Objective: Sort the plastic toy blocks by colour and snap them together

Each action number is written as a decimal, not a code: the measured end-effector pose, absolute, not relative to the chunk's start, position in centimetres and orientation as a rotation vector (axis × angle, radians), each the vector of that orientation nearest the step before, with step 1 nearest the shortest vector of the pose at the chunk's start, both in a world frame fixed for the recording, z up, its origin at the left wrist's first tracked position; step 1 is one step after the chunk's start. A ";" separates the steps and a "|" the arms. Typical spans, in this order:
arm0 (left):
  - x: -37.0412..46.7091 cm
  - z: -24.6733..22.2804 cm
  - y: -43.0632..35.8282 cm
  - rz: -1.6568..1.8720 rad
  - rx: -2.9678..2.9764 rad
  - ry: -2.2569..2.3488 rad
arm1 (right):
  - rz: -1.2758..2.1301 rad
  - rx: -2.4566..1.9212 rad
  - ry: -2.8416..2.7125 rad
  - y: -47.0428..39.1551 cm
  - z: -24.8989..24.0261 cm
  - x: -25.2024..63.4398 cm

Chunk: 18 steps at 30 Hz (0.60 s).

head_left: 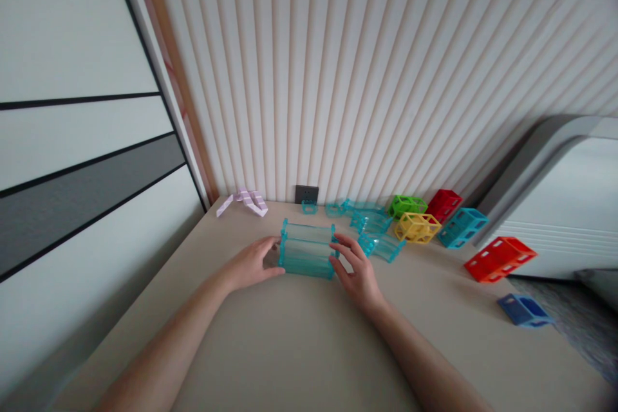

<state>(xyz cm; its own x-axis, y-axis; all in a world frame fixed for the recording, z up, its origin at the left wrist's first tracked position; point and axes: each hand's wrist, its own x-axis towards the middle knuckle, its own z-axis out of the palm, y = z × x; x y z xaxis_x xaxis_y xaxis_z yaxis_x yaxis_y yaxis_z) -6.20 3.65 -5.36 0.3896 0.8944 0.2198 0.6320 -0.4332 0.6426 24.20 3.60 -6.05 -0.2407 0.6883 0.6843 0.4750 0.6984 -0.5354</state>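
A see-through teal plastic block, built of long panels between ridged end rims, lies on the table in front of me. My left hand grips its left end, thumb at the near corner and fingers at the far side. At the right end, my right hand has its bent fingertips against the rim. Just beyond my right hand lie loose curved teal panels, one nearer and another behind it. The undersides of the block and some fingertips are hidden.
Along the right stand open-sided plastic blocks: green, yellow, dark red, teal, orange-red and blue. Folded lilac striped pieces lie at the back left. A black socket sits on the ribbed wall.
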 end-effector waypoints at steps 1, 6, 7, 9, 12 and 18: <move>-6.2 -5.3 3.7 0.810 2.202 1.314 | 0.260 -0.896 -1.900 3.6 -6.0 24.1; -6.1 -4.8 3.7 1.017 2.203 1.288 | 0.249 -0.872 -1.903 3.5 -5.8 24.1; -6.1 -4.8 3.7 1.051 2.179 1.292 | 0.247 -0.865 -1.904 3.5 -5.8 24.1; -5.9 -4.7 3.6 1.112 2.101 1.322 | 0.247 -0.845 -1.908 3.4 -5.7 24.1; -5.4 -4.6 3.3 1.164 1.946 1.321 | 0.256 -0.826 -1.901 3.3 -5.8 24.0; -3.6 -4.0 2.6 1.260 1.566 1.090 | 0.234 -0.801 -1.894 3.3 -5.7 24.0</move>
